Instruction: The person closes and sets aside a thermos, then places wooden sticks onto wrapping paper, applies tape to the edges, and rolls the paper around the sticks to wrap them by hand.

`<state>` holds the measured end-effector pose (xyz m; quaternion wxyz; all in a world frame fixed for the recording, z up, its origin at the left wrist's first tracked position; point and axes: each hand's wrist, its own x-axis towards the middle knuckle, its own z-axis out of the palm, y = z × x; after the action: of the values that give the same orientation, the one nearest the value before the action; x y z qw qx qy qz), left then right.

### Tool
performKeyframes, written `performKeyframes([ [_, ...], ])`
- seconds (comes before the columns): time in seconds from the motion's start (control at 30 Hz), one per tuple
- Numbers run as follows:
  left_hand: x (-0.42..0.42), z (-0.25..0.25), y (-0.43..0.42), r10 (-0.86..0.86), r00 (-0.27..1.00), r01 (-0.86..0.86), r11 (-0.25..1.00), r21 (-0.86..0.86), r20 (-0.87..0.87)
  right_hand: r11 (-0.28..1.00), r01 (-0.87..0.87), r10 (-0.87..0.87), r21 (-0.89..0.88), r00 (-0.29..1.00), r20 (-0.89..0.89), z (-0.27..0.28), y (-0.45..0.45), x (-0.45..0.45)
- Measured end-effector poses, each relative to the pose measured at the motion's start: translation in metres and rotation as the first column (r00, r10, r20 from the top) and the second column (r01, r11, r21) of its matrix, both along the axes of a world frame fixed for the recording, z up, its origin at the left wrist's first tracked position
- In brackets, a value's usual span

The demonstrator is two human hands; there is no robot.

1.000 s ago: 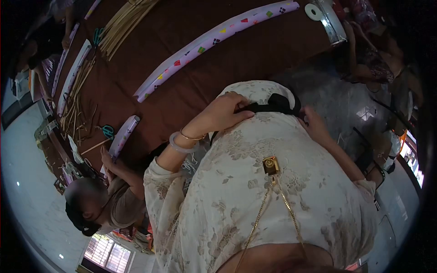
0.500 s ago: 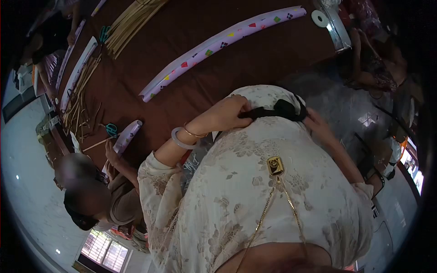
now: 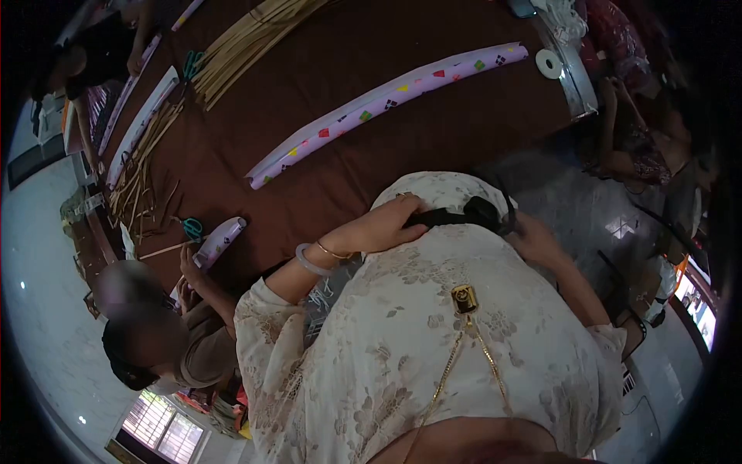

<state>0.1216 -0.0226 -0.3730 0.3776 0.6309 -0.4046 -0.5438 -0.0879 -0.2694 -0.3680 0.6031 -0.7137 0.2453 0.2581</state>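
My left hand (image 3: 393, 223) is at my waist, its thumb and fingers closed on the black fabric belt (image 3: 443, 217) of my white lace-patterned dress (image 3: 433, 309). On the other side of the waist, my right hand (image 3: 533, 238) grips the end of the same belt; its fingertips are partly hidden. Between the hands sits a black bow or knot (image 3: 481, 212). Beyond my waist, a long rolled sheet of lilac patterned paper (image 3: 379, 108) lies on the brown cloth-covered table (image 3: 309, 178), apart from both hands.
At left, a person (image 3: 209, 332) holds a short patterned roll (image 3: 222, 238) beside teal scissors (image 3: 191, 229). Bundles of thin wooden strips (image 3: 247, 54) lie farther back. A white tape roll (image 3: 549, 64) is at the right edge. Other people (image 3: 653, 147) sit around the table.
The view has tilted slightly, so the table and my waist appear lower. My hands stay at the belt, the left one lying a little flatter and the right one slightly lower.
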Motion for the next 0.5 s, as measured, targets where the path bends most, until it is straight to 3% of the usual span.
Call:
performKeyframes([
  [0.07, 0.004, 0.003, -0.002, -0.051, 0.996, 0.053, 0.998, -0.037, 0.069, 0.899, -0.304, 0.241, -0.314, 0.944, -0.224, 0.02, 0.003, 0.012],
  [0.1, 0.005, 0.005, -0.002, -0.102, 0.986, 0.111, 0.992, -0.065, 0.133, 0.897, -0.312, 0.249, -0.314, 0.942, -0.225, 0.017, 0.005, 0.008],
  [0.17, 0.006, 0.006, -0.003, -0.097, 0.99, 0.103, 0.993, -0.06, 0.105, 0.97, -0.065, 0.056, -0.233, 0.997, -0.045, 0.006, 0.008, -0.003],
  [0.3, 0.002, 0.003, -0.002, -0.039, 0.993, 0.053, 0.991, -0.12, 0.114, 0.971, -0.032, 0.026, -0.235, 0.999, -0.028, 0.01, 0.011, -0.002],
  [0.37, -0.002, 0.001, -0.001, 0.008, 0.996, 0.0, 0.996, -0.087, 0.086, 0.981, 0.076, -0.069, -0.178, 0.997, 0.044, 0.013, 0.013, 0.001],
  [0.5, -0.007, -0.01, 0.005, 0.104, 0.995, -0.104, 0.991, -0.086, -0.013, 0.955, -0.019, 0.02, -0.296, 1.0, 0.001, 0.011, 0.009, 0.007],
])
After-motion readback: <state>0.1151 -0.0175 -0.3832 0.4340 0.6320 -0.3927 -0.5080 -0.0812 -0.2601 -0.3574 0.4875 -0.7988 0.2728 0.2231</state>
